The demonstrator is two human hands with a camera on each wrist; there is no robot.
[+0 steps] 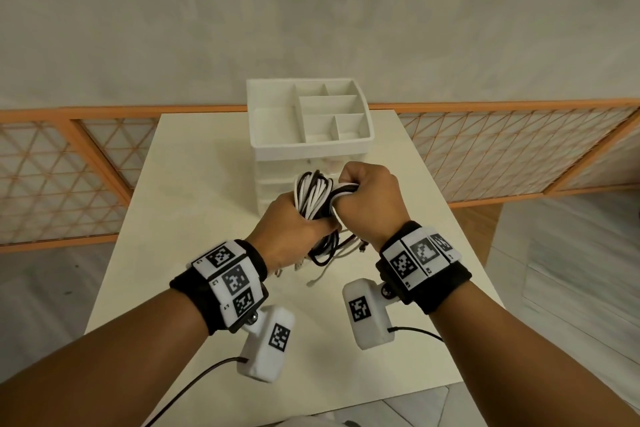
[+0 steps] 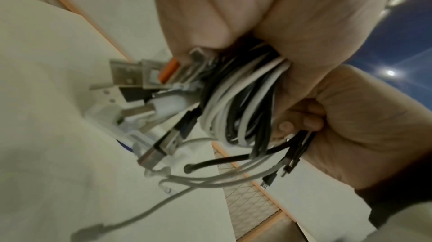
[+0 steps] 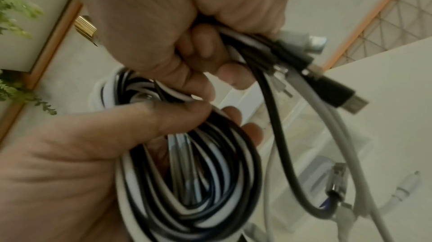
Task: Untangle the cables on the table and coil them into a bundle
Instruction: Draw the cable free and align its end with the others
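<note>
Your left hand [image 1: 289, 218] grips the coiled cables [image 1: 313, 196] above the worktop [image 1: 194, 184] to keep loops together; your right hand [image 1: 369, 189] clutches the loose ends for wrapping.

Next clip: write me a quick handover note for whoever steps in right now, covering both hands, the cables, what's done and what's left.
Left hand: grips the coil of black and white cables at its lower part, above the table.
Right hand: fingers curled round a run of cable leading off the coil's top.
Done: most of the length is looped into one coil.
Left: several loose ends with connectors hang below the hands; wind them in and finish the bundle. The white organizer stands just behind.
</note>
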